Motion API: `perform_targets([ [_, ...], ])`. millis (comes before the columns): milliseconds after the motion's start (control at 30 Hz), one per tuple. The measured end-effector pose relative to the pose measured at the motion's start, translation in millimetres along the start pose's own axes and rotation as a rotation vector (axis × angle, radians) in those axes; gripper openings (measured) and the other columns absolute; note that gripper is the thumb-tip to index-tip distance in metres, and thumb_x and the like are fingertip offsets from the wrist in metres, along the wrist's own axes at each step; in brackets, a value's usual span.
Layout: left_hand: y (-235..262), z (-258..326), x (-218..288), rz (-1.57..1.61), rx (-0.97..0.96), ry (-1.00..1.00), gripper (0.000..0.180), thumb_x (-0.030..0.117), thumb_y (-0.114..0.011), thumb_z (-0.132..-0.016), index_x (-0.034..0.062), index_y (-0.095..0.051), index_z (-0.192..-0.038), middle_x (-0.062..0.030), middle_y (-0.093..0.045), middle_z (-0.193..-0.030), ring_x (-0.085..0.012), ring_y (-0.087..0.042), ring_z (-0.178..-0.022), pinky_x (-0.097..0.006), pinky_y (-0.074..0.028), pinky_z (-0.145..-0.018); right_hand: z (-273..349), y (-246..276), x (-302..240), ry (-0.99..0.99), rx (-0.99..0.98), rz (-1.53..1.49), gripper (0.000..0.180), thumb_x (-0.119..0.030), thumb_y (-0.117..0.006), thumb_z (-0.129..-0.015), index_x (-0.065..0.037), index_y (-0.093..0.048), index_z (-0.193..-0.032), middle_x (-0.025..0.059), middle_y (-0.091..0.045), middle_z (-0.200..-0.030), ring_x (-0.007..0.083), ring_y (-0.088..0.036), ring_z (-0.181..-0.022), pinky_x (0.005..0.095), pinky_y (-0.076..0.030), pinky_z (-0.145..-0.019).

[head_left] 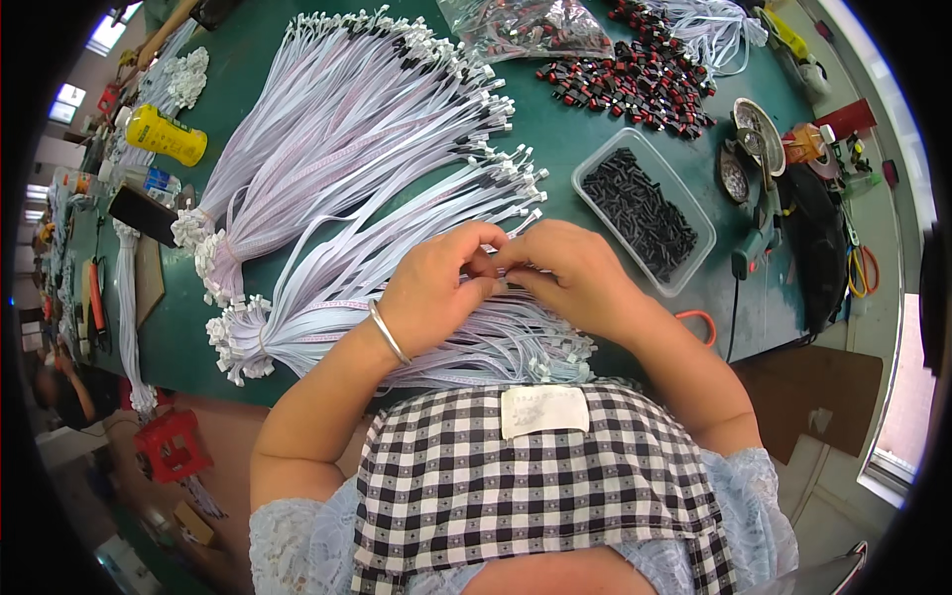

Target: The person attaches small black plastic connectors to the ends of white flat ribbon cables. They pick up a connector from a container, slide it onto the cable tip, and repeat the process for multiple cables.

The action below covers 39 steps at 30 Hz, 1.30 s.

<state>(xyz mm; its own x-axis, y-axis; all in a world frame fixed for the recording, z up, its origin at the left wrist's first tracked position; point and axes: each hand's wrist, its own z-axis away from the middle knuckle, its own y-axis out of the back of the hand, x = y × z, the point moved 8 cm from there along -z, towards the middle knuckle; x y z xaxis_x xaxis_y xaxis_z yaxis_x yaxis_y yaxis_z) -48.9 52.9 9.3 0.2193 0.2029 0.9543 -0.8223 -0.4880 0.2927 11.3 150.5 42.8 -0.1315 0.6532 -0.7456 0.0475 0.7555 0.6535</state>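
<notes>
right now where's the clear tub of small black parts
In the head view, the clear tub of small black parts sits on the green table to the right of the hands, just below the pile of red and black pieces and left of the hand tool.

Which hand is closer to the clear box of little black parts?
Right. The right hand lies just left of the clear box, while the left hand sits farther left, beyond the right hand.

Thin white cable [508,279] (pinched between fingertips)
</notes>
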Motion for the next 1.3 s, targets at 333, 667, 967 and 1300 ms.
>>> perform_targets([
  [333,18,-33,-3,-0.246,0.117,-0.036,0.009,0.003,-0.066,-0.075,0.0029,-0.059,-0.081,-0.0052,-0.061,-0.071,-0.013,-0.055,-0.06,-0.026,-0.044,-0.057,37,28,5,-0.067,0.141,0.202,0.032,-0.017,-0.071,-0.076,-0.006,-0.062,-0.105,0.0095,-0.062,-0.102,0.0298,-0.056,-0.098,0.0399,-0.044,-0.086],
  [667,0,-25,-9,-0.548,0.145,-0.197,0.011,0.004,-0.065,-0.076,0.0052,-0.06,-0.085,-0.0093,-0.059,-0.081,-0.0285,-0.059,-0.072,-0.036,-0.047,-0.064,82,-14,-19,0.151,-0.069,0.18,0.013,-0.019,-0.07,-0.075,-0.01,-0.067,-0.083,0.0001,-0.067,-0.093,0.019,-0.06,-0.082,0.0293,-0.052,-0.071],
  [967,-32,-16,25,-0.592,0.005,-0.388,0.011,0.01,-0.068,-0.074,0.008,-0.061,-0.084,-0.0066,-0.056,-0.078,-0.0258,-0.058,-0.073,-0.036,-0.047,-0.063,85,-8,-3,-0.024,0.042,0.024,0.012,-0.019,-0.07,-0.077,-0.009,-0.067,-0.083,0.003,-0.067,-0.087,0.0212,-0.06,-0.079,0.0317,-0.051,-0.072],
  [1300,-55,-25,22,-0.715,-0.054,-0.396,0.011,0.012,-0.066,-0.076,0.0079,-0.06,-0.084,-0.0077,-0.055,-0.077,-0.0271,-0.058,-0.074,-0.038,-0.048,-0.065,62,96,35,-0.188,0.186,0.836,0.011,-0.012,-0.067,-0.075,-0.01,-0.066,-0.086,0.0023,-0.061,-0.089,0.0223,-0.054,-0.089,0.0355,-0.041,-0.077],
])
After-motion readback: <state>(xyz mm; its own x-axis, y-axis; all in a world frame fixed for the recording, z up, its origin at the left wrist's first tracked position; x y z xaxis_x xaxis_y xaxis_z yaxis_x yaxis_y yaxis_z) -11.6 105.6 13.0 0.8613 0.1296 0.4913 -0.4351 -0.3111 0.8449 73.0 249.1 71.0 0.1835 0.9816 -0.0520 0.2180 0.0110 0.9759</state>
